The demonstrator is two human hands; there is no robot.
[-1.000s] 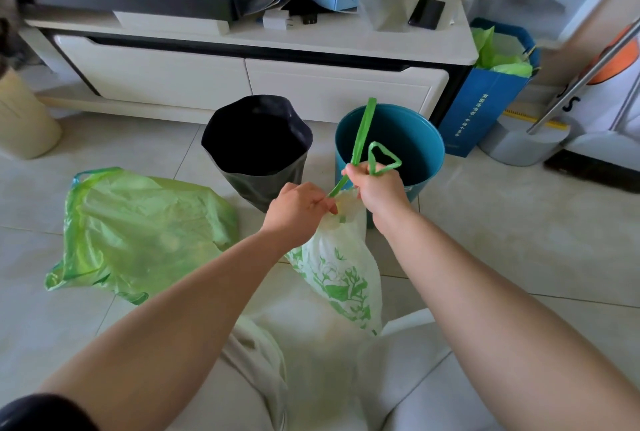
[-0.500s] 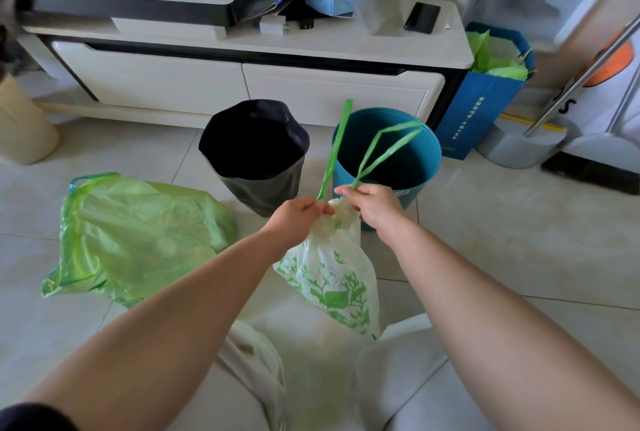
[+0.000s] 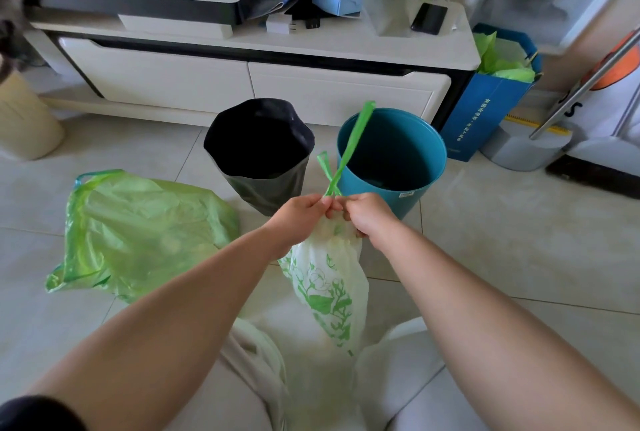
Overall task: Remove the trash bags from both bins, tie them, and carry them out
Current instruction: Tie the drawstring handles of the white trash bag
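Hands meet at neck of white printed bag (image 3: 329, 288): your left hand (image 3: 298, 219) and right hand (image 3: 370, 216) pinch crossed green drawstrings (image 3: 346, 153). Bag hangs before teal bin (image 3: 391, 157); green bag (image 3: 138, 233) on floor left.

Home living room, TV cabinet (image 3: 249, 84), tiled floor (image 3: 519, 240)

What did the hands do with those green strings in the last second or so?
The left hand and right hand drew together at the neck of the white bag. The green drawstrings, earlier apart, now cross just above the fingers. Both hands kept their grip. The green bag, black bin and blue bin stayed put.
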